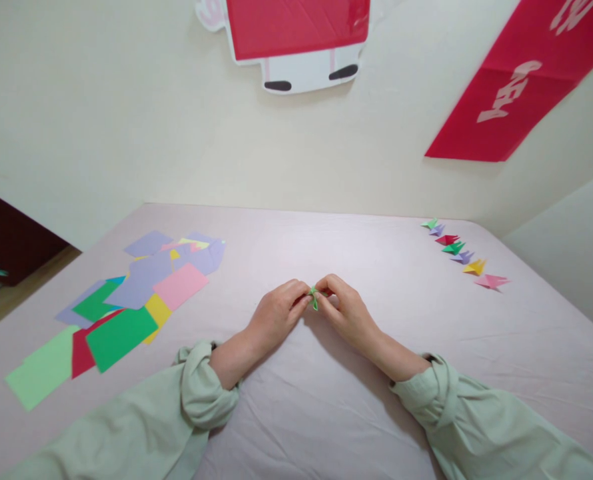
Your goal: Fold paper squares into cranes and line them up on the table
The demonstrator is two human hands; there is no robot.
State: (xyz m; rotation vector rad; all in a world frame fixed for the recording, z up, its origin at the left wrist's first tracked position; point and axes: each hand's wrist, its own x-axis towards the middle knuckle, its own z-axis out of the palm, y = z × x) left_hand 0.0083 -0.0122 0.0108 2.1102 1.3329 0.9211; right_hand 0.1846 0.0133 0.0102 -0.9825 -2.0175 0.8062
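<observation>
My left hand and my right hand meet at the middle of the table, fingertips pinched together on a small folded piece of green paper. Only a sliver of the paper shows between the fingers; its shape is mostly hidden. Both wrists rest on the pale pink tablecloth, with light green sleeves rolled up at the forearms.
Loose coloured paper squares in lilac, pink, green, red and yellow lie spread at the left. A row of several small folded paper figures runs along the far right. A wall with red banners stands behind the table.
</observation>
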